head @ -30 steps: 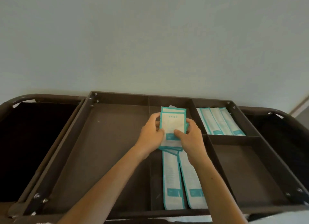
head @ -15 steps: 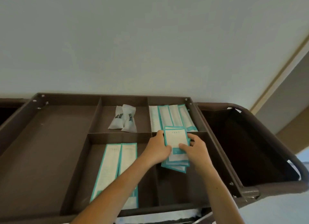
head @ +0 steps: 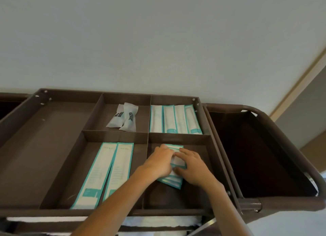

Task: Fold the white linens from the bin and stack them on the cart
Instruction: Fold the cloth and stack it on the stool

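Observation:
The brown cart tray [head: 114,92] is split into several compartments. Over the front right compartment [head: 176,198], both my hands hold a small stack of teal-edged white packets [head: 173,183]. My left hand [head: 158,162] grips the stack's left side with curled fingers. My right hand [head: 193,166] lies over its right side, thumb tucked at the near edge. The stack sits low in the compartment; I cannot tell whether it touches the floor. White folded linen [head: 158,222] shows on the shelf under the tray's front rim.
Two long teal-edged packets [head: 109,170] lie in the front middle compartment and several more [head: 174,119] in the back right one. Small white sachets [head: 124,119] sit at the back middle. A dark fabric bag [head: 264,156] hangs on the cart's right end. A pale wall stands behind.
Both hands carried the packet stack from the middle compartment rightward and lowered it into the front right compartment. My view swung right along the cart.

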{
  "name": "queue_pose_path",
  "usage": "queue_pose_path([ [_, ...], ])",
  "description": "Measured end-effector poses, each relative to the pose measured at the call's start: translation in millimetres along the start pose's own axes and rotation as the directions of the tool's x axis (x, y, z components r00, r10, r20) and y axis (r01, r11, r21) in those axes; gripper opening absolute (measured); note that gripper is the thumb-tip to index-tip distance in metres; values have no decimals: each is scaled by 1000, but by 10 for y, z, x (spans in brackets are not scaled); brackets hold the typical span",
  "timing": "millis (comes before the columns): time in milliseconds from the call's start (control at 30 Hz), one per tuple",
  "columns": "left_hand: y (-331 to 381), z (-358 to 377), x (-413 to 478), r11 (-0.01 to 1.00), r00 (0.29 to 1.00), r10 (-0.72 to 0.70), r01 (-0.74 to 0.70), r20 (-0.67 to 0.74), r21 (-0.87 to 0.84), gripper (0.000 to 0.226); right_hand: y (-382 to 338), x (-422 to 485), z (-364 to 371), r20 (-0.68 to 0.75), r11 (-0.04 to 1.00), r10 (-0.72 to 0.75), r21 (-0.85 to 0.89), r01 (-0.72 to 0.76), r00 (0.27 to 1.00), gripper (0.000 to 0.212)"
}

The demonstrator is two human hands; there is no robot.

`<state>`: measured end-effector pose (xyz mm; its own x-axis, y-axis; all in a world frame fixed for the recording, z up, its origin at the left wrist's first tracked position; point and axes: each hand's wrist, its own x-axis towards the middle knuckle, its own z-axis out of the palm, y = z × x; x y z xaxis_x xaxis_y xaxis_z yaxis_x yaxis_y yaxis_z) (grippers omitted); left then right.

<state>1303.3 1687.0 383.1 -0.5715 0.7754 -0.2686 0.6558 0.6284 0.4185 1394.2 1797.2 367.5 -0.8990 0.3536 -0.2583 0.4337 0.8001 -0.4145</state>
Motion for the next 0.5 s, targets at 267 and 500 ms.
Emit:
queue_pose_path([
  [267,110,87,76,991,997,13,-23,-75,-131,52,145,-52,-153,-96,1000,18,13,-17,995,56],
  [500,139,149,78,995,999,21,-25,44,98,50,231,-33,-122,42,996,33,-82,-29,999,62],
])
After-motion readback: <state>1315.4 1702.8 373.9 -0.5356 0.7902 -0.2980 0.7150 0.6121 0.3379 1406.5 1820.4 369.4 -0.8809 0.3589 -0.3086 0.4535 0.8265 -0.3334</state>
